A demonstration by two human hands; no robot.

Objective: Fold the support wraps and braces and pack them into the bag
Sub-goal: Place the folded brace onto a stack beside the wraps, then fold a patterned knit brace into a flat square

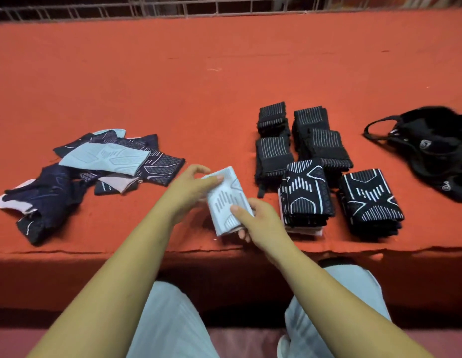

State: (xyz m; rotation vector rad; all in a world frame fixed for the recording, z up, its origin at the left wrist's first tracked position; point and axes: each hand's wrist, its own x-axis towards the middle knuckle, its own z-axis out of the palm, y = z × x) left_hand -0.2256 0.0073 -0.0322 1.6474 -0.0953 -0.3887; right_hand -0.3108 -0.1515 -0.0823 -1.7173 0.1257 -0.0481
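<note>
Head view: the camera is looking down at a table covered in red cloth (198, 86), with two bare forearms reaching forward from the near edge.
Light brace (226, 200): a pale folded brace with grey stripes is being held between the two hands, near the front edge of the cloth, around the middle of the scene.
Left hand (191, 183): it is pinching the far left edge of the light brace, thumb and fingertips closing on the fabric.
Right hand (260, 218): it is gripping the near right corner of the same brace, the thumb pressing on top and the fingers curling underneath.
Loose pile (95, 164): dark blue and pale braces are lying unfolded in an overlapping heap on the left.
Folded wraps (297, 140): black wraps with thin white stripes are sitting in small stacks right of the middle, farther back.
Folded braces (370, 200): two stacks of black braces with bold white patterns are standing near the front edge, just right of the right hand.
Bag (436, 151): a black bag is lying slack at the far right, its strap looping out to the left, well apart from both hands.
Railing (224, 6): a pale metal grid is running along the far edge.
Trousers (168, 319): pale trousers are showing below the table's near edge.
</note>
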